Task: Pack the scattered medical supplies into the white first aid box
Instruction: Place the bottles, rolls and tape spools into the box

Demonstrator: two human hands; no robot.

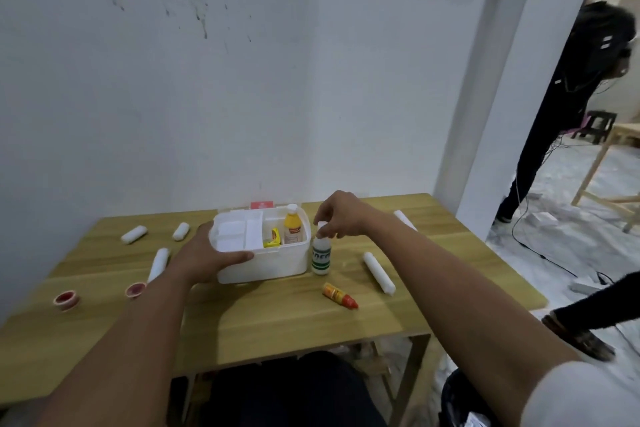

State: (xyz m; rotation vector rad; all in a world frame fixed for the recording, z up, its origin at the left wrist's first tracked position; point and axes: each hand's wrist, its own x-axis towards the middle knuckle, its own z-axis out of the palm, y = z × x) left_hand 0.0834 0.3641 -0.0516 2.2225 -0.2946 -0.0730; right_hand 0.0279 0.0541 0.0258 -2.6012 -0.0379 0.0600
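The white first aid box (277,262) stands open in the middle of the wooden table (277,319). Inside it stand an orange bottle (294,227) and a yellow packet (273,238). My left hand (207,258) grips the box's front left corner. My right hand (337,215) pinches the cap of a white bottle with a green label (321,255), which stands upright just right of the box. Several white gauze rolls lie around, among them two on the left (134,234) (158,263) and one on the right (379,273). A small orange dropper bottle with a red cap (340,295) lies in front.
Two red-centred tape rolls (66,300) (135,289) sit near the table's left front edge. A white wall stands behind the table. A person in black (568,107) stands in the doorway at right, and another person's foot (578,340) is near the table's right corner.
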